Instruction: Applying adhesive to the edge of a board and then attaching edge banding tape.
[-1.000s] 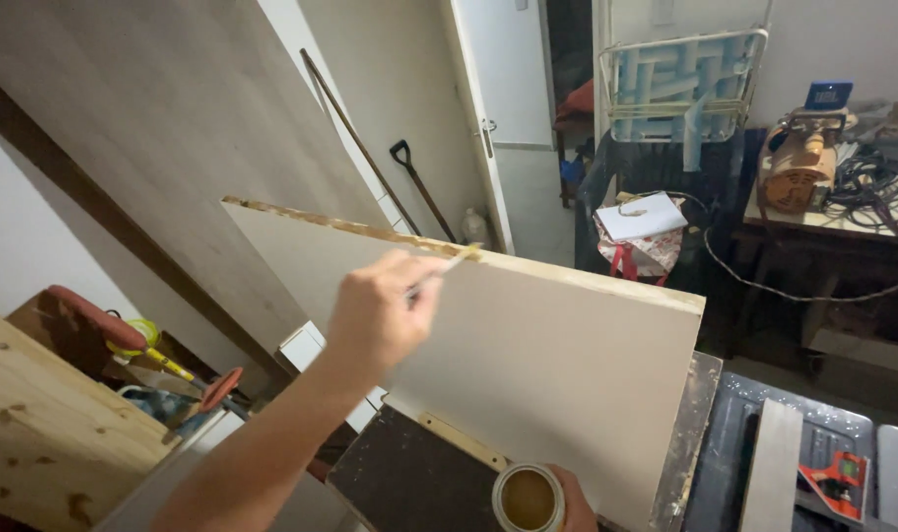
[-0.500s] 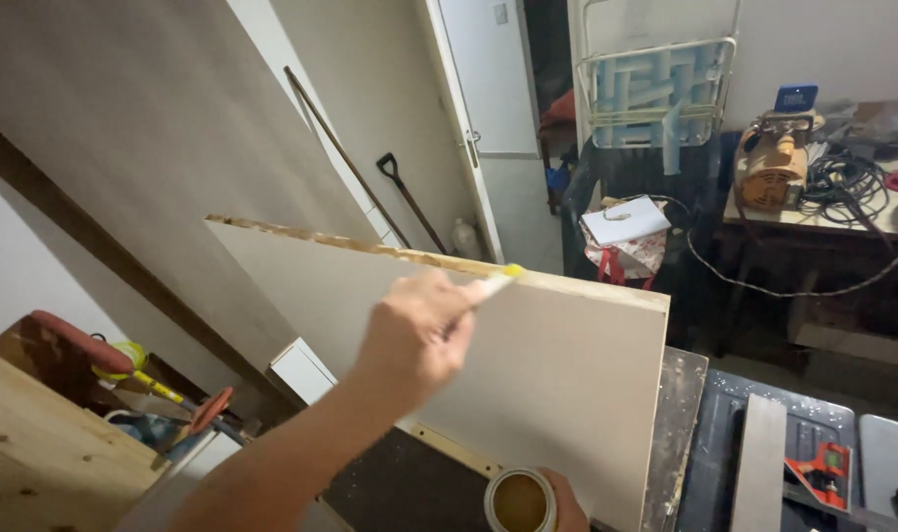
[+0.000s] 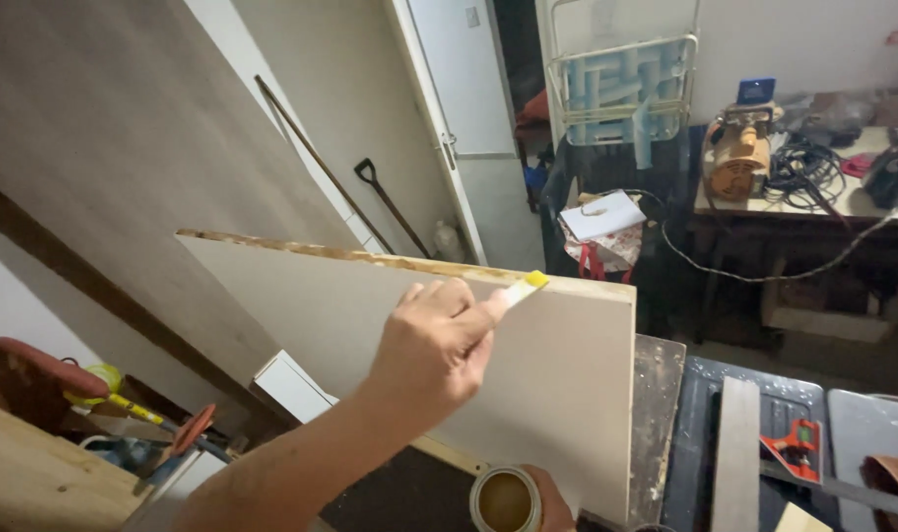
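Nearest, bottom edge: can [image 3: 506,499] of brown glue, open-topped, gripped from the right by right hand [image 3: 552,502]; only curled fingers in view, mostly cut off by the frame.

Just above: left hand [image 3: 437,347], fingers closed round a small spreader [image 3: 524,286], pinched between thumb and forefingers, yellow tip touching the top edge of the panel [image 3: 528,384].

Panel: pale board standing on edge, tilted, leaning against a bench [image 3: 654,414] at its right end. Top edge wet and amber-brown from the far left end to roughly the spreader; short stretch from spreader to right corner looking paler, apparently uncoated. Judged: gluing of this edge mostly done, last stretch by the corner left; other edges not visible, state unknown.

Left, low: wooden top [image 3: 25,483], red-handled tool [image 3: 35,363], yellow-handled tool [image 3: 124,402].

Right, low: table saw [image 3: 764,414] with wood strip [image 3: 734,448] and red square [image 3: 794,448].

Behind panel: large grey board [image 3: 124,148] leaning on the wall, shovel [image 3: 390,205], white door [image 3: 468,118].

Far: folded chair [image 3: 621,89], paper on a bag [image 3: 603,217], table [image 3: 813,202] with orange machine [image 3: 736,158] and coiled cables [image 3: 803,167].
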